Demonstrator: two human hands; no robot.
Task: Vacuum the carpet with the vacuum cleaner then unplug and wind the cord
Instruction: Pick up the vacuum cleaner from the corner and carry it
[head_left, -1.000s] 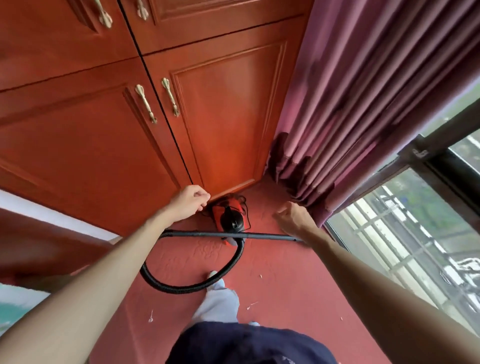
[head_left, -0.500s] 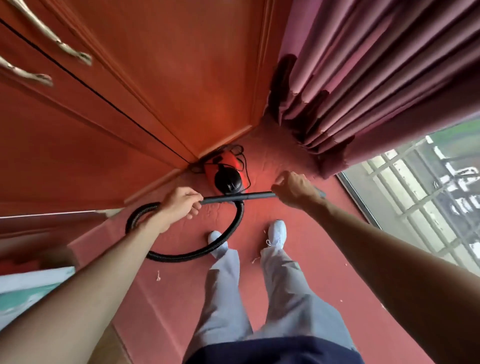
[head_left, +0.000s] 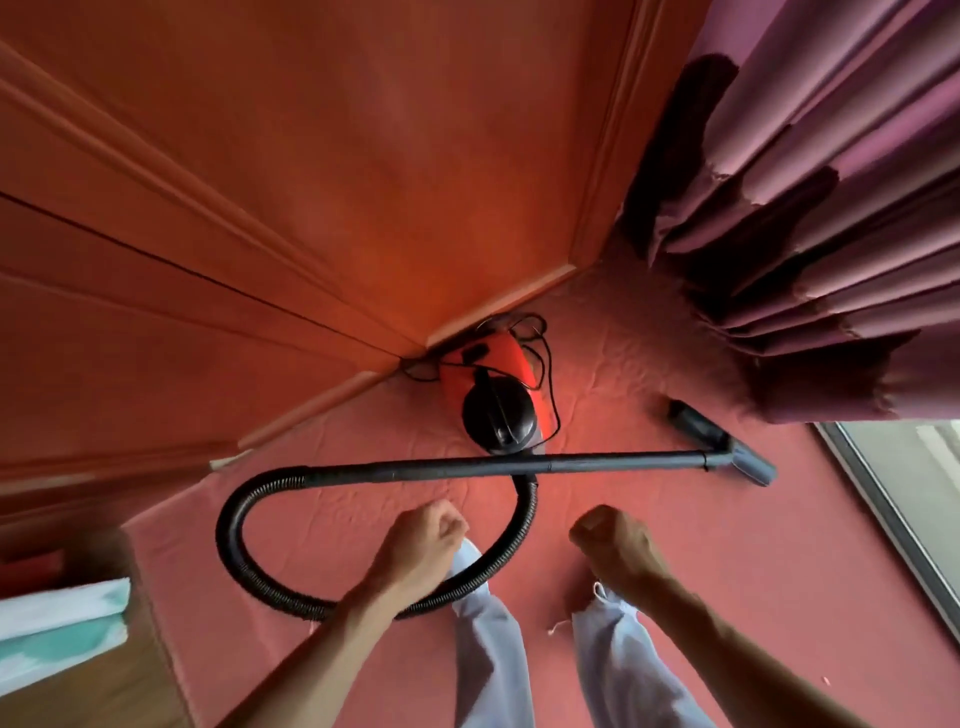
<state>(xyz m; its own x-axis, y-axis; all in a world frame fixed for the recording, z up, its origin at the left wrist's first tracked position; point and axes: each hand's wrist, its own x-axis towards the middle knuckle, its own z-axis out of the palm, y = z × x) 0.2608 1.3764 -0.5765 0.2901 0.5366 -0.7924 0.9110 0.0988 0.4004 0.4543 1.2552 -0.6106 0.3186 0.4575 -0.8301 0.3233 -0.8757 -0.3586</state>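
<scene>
One vacuum cleaner (head_left: 493, 400), two empty hands above the red carpet (head_left: 675, 545).

The red-and-black machine sits at the carpet's far edge against the wooden cabinet (head_left: 311, 182), its thin black cord (head_left: 540, 358) in loose loops around it. One rigid wand (head_left: 519, 465) lies flat across the carpet, its floor head (head_left: 748, 460) near the single purple curtain (head_left: 831, 208) and the window frame (head_left: 893, 519) along the right edge. One ribbed hose (head_left: 249, 566) curls in a wide loop to the left. The left hand (head_left: 423, 540) and right hand (head_left: 613, 540) hang curled into loose fists, gripping nothing, just short of the wand. Bare carpet lies open to the right of the two trouser legs (head_left: 623, 660).
</scene>
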